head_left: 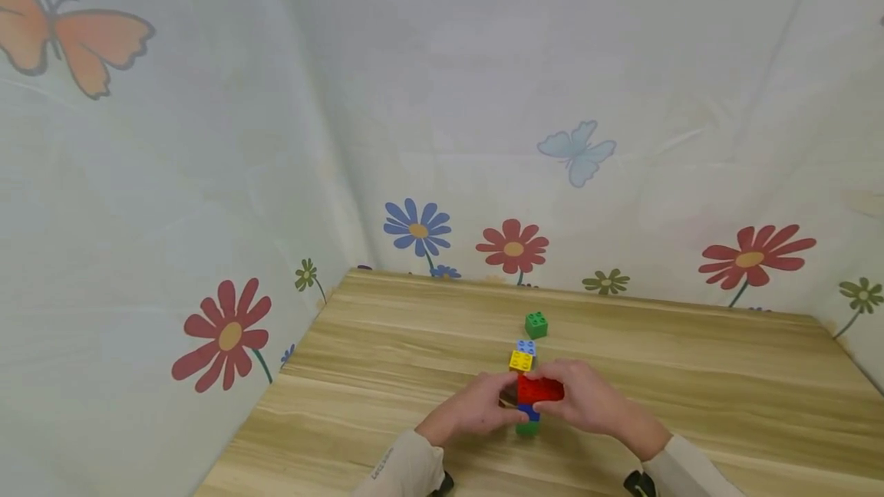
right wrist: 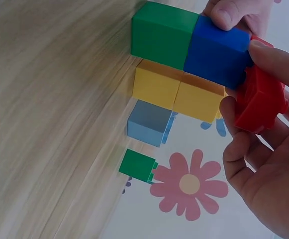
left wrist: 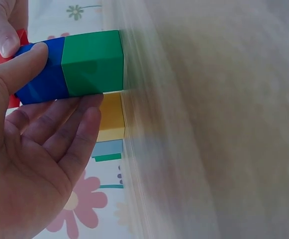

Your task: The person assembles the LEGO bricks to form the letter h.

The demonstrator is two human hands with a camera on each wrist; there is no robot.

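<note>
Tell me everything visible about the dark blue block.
The dark blue block is smooth-sided, box-shaped and plastic-looking. It stands upright on a green block, nearly flush. The left hand holds it, thumb on one side. The red brick, in the right hand, is at its top; whether joined is unclear.

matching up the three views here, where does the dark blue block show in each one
Head: the dark blue block is low in the picture, right of centre, partly covered.
Left wrist: dark blue block, upper left, partly covered.
Right wrist: dark blue block, near the top, right of centre.
Shared landmark: the green block directly under it, which appears below it, right of it and left of it, respectively.
</note>
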